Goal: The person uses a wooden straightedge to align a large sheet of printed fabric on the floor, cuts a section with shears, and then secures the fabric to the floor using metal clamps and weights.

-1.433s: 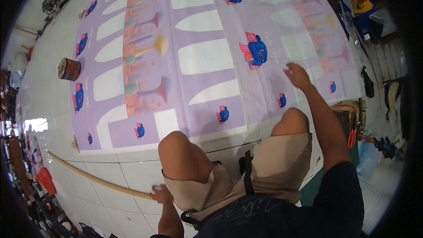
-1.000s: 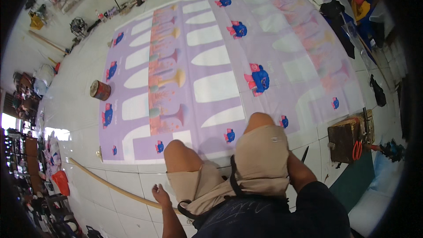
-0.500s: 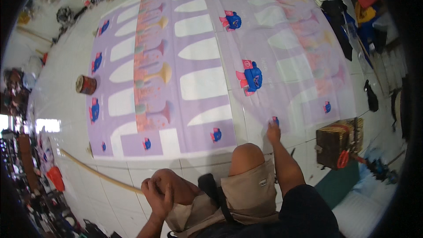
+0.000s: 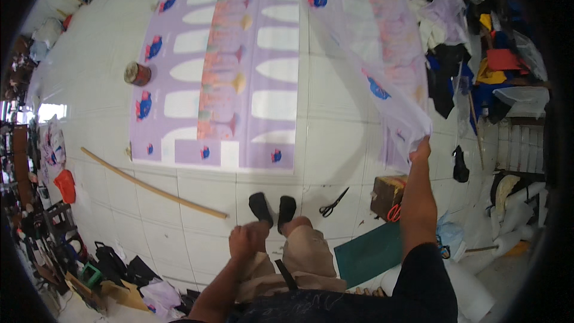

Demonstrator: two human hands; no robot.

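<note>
My right hand (image 4: 420,151) is closed on the near edge of a thin printed fabric sheet (image 4: 394,78), lilac with blue and pink figures. The sheet hangs gathered from the hand, its left part lifted and slanting off the floor. My left hand (image 4: 242,242) is beside my left knee, its fingers curled and nothing visible in them. Flat on the tiles to the left lies another lilac printed piece (image 4: 278,84) with white shapes and an orange-pink band. A rusty tin can (image 4: 137,74) stands on its left edge.
Black scissors (image 4: 333,202) lie on the floor before my feet. A brown box (image 4: 387,196) with red-handled scissors (image 4: 394,212) is by my right arm, near a green mat (image 4: 371,254). A wooden stick (image 4: 152,182) lies at left. Cloth piles (image 4: 445,78) crowd the right.
I have risen from a squat. My right hand has lifted the fabric's near edge and carried it right, baring tiles beside the flat piece. My left hand remains by the knee.
</note>
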